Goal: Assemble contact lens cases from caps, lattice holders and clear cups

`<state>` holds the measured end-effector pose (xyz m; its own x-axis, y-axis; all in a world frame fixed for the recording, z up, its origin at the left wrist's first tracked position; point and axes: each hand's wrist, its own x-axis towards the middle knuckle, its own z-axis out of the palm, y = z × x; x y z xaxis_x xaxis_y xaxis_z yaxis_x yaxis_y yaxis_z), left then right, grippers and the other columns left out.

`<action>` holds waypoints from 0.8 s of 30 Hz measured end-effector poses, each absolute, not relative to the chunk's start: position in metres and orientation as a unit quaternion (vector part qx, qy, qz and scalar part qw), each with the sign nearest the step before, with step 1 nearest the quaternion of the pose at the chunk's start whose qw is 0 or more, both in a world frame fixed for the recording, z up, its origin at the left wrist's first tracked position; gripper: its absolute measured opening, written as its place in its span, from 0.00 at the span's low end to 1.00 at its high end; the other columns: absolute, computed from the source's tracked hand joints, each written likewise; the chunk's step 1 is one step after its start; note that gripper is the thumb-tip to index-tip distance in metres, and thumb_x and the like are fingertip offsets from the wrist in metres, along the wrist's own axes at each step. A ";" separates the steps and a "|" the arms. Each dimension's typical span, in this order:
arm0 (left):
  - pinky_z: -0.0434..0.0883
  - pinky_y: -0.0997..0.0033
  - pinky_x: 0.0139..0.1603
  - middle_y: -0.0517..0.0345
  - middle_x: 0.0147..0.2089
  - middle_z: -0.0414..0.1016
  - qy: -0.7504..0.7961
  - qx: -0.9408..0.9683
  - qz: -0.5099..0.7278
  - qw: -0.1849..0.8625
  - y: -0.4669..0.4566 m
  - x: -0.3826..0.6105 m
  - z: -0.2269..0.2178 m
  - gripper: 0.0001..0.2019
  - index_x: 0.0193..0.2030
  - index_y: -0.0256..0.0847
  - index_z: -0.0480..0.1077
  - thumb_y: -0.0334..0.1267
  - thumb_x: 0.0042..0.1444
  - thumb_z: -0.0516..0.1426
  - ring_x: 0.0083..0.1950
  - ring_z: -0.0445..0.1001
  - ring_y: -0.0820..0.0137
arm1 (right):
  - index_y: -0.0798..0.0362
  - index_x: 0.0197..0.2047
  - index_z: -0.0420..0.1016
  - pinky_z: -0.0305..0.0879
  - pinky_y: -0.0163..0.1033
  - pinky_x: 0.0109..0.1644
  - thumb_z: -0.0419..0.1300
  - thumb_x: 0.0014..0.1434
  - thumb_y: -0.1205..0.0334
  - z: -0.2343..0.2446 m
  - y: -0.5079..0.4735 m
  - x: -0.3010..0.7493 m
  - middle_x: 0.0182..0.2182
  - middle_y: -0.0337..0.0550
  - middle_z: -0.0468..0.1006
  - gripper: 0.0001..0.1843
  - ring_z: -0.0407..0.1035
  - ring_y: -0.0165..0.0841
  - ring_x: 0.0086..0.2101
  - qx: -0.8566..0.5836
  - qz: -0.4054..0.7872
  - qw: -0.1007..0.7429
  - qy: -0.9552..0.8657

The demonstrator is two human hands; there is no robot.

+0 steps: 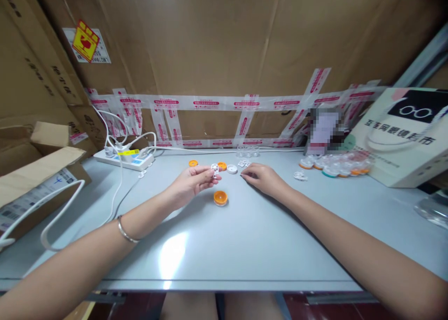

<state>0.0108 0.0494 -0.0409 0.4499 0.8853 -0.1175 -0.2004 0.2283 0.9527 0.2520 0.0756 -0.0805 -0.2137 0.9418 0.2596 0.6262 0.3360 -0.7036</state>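
Between the thumb and fingers of my left hand (191, 183) is a small white plastic part with holes (214, 170), raised above the table. My right hand (261, 176) rests on the tabletop with its fingers drawn together; whether anything small is in them I cannot make out. Close to its fingertips lie a round white piece (231, 169) and a few white perforated parts (244, 163). An orange round cup (220, 198) with a clear base sits in front of my hands. Behind the left hand are an orange ring (221, 166) and another orange disc (193, 163).
Clear round pieces (248, 152) stand at the back. To the right are stacked clear-and-coloured round cases (336, 167), more white parts (300, 176) and a paper bag (406, 138). A power strip (124, 159) with white cables and an open cardboard box (38, 184) occupy the left.
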 end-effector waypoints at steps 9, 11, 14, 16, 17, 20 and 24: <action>0.66 0.75 0.43 0.59 0.30 0.74 0.381 0.497 0.390 0.675 0.040 0.013 -0.049 0.06 0.34 0.33 0.75 0.33 0.49 0.61 0.34 0.71 0.78 | 0.54 0.29 0.70 0.66 0.35 0.36 0.68 0.43 0.58 -0.054 0.040 0.226 0.25 0.36 0.75 0.13 0.70 0.26 0.27 -0.441 0.526 0.457 -0.566; 0.66 0.74 0.42 0.59 0.30 0.74 0.374 0.507 0.373 0.681 0.037 0.015 -0.052 0.08 0.35 0.33 0.74 0.34 0.48 0.62 0.33 0.71 0.78 | 0.53 0.31 0.72 0.67 0.34 0.36 0.67 0.44 0.60 -0.050 0.031 0.218 0.26 0.34 0.76 0.11 0.70 0.25 0.27 -0.408 0.550 0.469 -0.558; 0.67 0.73 0.40 0.58 0.29 0.75 0.360 0.505 0.364 0.694 0.035 0.017 -0.056 0.11 0.34 0.33 0.72 0.37 0.46 0.64 0.31 0.72 0.77 | 0.50 0.38 0.75 0.68 0.34 0.39 0.66 0.46 0.61 -0.047 0.021 0.210 0.29 0.34 0.77 0.13 0.72 0.24 0.29 -0.388 0.571 0.469 -0.551; 0.67 0.73 0.39 0.58 0.30 0.75 0.356 0.505 0.365 0.696 0.035 0.018 -0.057 0.12 0.33 0.33 0.71 0.39 0.45 0.64 0.31 0.71 0.77 | 0.50 0.39 0.77 0.68 0.35 0.42 0.66 0.46 0.61 -0.047 0.018 0.207 0.33 0.37 0.79 0.14 0.73 0.26 0.32 -0.393 0.576 0.454 -0.554; 0.67 0.73 0.38 0.57 0.30 0.75 0.354 0.507 0.365 0.696 0.035 0.018 -0.056 0.12 0.32 0.32 0.71 0.39 0.45 0.65 0.30 0.71 0.78 | 0.51 0.38 0.77 0.68 0.36 0.43 0.66 0.46 0.60 -0.048 0.017 0.206 0.34 0.38 0.79 0.14 0.73 0.27 0.33 -0.396 0.575 0.447 -0.559; 0.67 0.74 0.37 0.57 0.30 0.75 0.351 0.517 0.361 0.692 0.036 0.018 -0.055 0.13 0.32 0.32 0.72 0.40 0.45 0.65 0.29 0.69 0.79 | 0.52 0.39 0.77 0.69 0.40 0.45 0.66 0.45 0.59 -0.049 0.016 0.204 0.34 0.41 0.80 0.15 0.74 0.31 0.37 -0.404 0.550 0.438 -0.585; 0.67 0.74 0.36 0.58 0.28 0.74 0.358 0.518 0.359 0.688 0.035 0.018 -0.054 0.13 0.31 0.32 0.72 0.41 0.44 0.65 0.28 0.68 0.78 | 0.53 0.38 0.78 0.70 0.41 0.43 0.64 0.48 0.59 -0.051 0.015 0.204 0.34 0.43 0.79 0.13 0.73 0.33 0.35 -0.424 0.433 0.443 -0.660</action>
